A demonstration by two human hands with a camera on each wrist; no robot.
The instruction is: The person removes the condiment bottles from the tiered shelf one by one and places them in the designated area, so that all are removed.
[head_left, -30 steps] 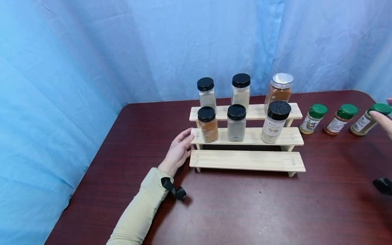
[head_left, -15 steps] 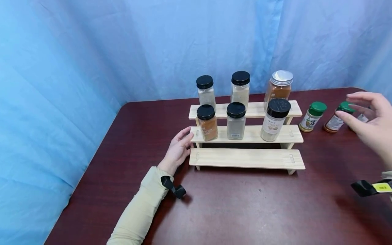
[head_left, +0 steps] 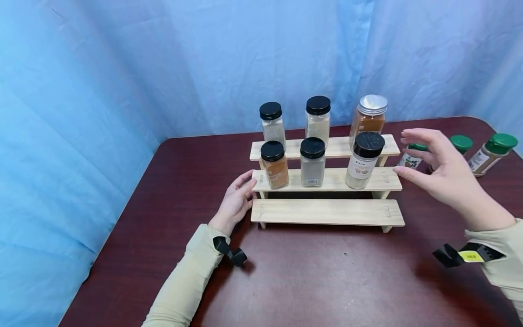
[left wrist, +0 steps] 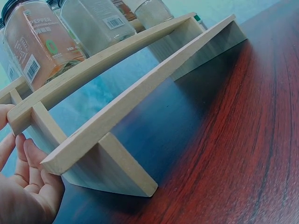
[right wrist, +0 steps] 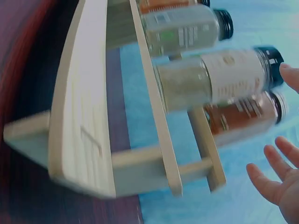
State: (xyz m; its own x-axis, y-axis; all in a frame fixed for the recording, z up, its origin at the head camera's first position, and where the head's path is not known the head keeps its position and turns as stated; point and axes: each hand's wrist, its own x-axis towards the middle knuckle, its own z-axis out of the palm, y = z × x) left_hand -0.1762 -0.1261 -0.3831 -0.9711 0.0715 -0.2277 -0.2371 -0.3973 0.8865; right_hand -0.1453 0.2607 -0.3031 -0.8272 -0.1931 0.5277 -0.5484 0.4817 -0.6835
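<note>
A three-tier wooden spice rack (head_left: pixel 327 211) stands on the table. My left hand (head_left: pixel 236 200) holds the left end of its middle shelf, thumb at the top edge and fingers (left wrist: pixel 35 163) below it. Six spice jars stand on the two upper tiers, three on each: among them an orange-filled jar (head_left: pixel 276 174), a grey one (head_left: pixel 313 170) and a white-labelled jar with a black lid (head_left: pixel 362 172). My right hand (head_left: pixel 445 172) hovers right of the rack with thumb and fingers spread, nothing between them. It partly covers a green-capped spice bottle (head_left: pixel 410 161).
Two more green-capped bottles, a half-hidden one (head_left: pixel 461 142) and a fully visible one (head_left: pixel 492 154), stand at the far right of the dark red table (head_left: pixel 196 168). Blue cloth (head_left: pixel 229 59) hangs behind and at the left. The lowest shelf carries no jars.
My right hand has come in from the right edge, past the green-capped bottles, to beside the rack. The left hand keeps its hold on the shelf end.
</note>
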